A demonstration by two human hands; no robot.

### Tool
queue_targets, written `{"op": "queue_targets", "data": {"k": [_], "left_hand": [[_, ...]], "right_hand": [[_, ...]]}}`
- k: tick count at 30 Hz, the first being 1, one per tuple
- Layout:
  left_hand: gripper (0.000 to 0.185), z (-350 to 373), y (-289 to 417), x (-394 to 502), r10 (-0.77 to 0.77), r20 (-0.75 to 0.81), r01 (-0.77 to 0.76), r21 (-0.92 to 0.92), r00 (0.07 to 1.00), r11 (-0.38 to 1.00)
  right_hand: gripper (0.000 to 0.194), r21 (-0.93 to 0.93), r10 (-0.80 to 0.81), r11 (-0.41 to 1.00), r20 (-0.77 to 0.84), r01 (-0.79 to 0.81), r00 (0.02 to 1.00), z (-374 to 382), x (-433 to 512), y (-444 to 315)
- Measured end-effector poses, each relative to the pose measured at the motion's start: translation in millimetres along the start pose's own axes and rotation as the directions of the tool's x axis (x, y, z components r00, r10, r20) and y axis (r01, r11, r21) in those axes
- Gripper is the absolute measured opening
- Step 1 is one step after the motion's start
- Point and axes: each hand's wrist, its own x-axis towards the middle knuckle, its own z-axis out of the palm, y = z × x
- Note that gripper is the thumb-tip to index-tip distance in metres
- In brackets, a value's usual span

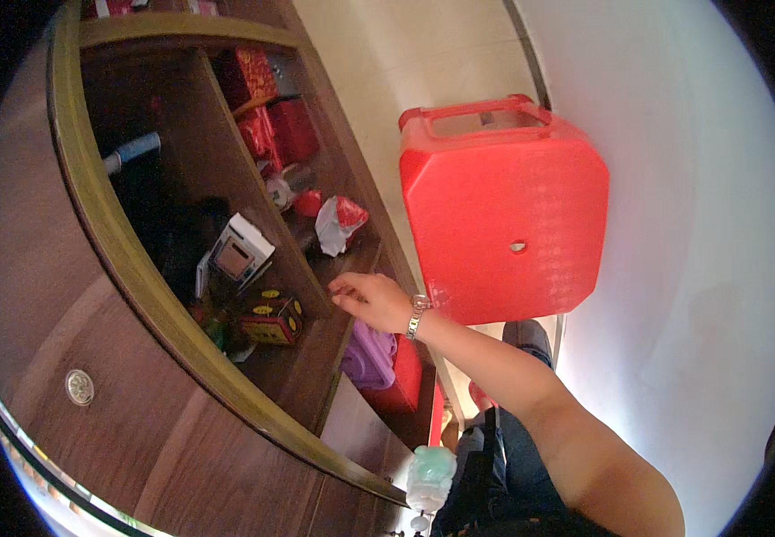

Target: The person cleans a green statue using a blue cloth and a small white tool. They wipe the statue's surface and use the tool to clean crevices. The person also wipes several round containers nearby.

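Note:
My right hand (368, 301), with a metal-band wristwatch (417, 317) on the wrist, reaches left over the front of a dark wooden cabinet (335, 323). Its fingers are loosely bent and apart, with nothing visible in them. Whether the fingertips touch the cabinet's divider is unclear. Beyond the hand, a crumpled white and red packet (339, 225) lies in one compartment. In the compartment to the left are a white box (245, 250) and a dark red and yellow box (273, 321). A purple plastic item (368, 356) sits below the hand. My left hand is out of view.
A red plastic stool (508, 221) stands right of the cabinet, close to a white wall (669, 201). The cabinet's curved top edge (152, 288) runs along the left. Near my legs is a pale green and white object (431, 476). Red items (293, 131) fill the farther compartment.

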Motion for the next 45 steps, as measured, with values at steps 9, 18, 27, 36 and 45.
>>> {"op": "queue_targets", "data": {"k": [9,18,27,36,45], "left_hand": [[0.107,-8,-3,-18,-0.049,0.016,0.050,-0.022,0.999,0.999],[0.106,-10,-1,-30,-0.020,-0.002,0.019,-0.053,1.000,0.998],[0.105,-5,9,-58,0.012,-0.121,-0.026,-0.113,0.993,0.993],[0.087,-24,16,-44,-0.037,-0.096,0.036,-0.013,0.995,0.999],[0.081,-7,43,-79,-0.151,-0.414,0.081,-0.183,0.898,0.980]], "right_hand": [[0.024,-0.138,0.152,0.979,0.003,-0.150,0.988,62,-6,44],[0.016,-0.707,-0.453,0.486,0.299,0.514,0.840,115,124,18],[0.022,-0.779,-0.252,0.078,0.589,0.622,0.768,131,135,17],[0.028,-0.923,-0.034,0.360,0.129,0.133,0.991,12,-3,1],[0.024,-0.952,0.404,0.227,0.286,0.207,0.869,-123,-281,-46]]}}
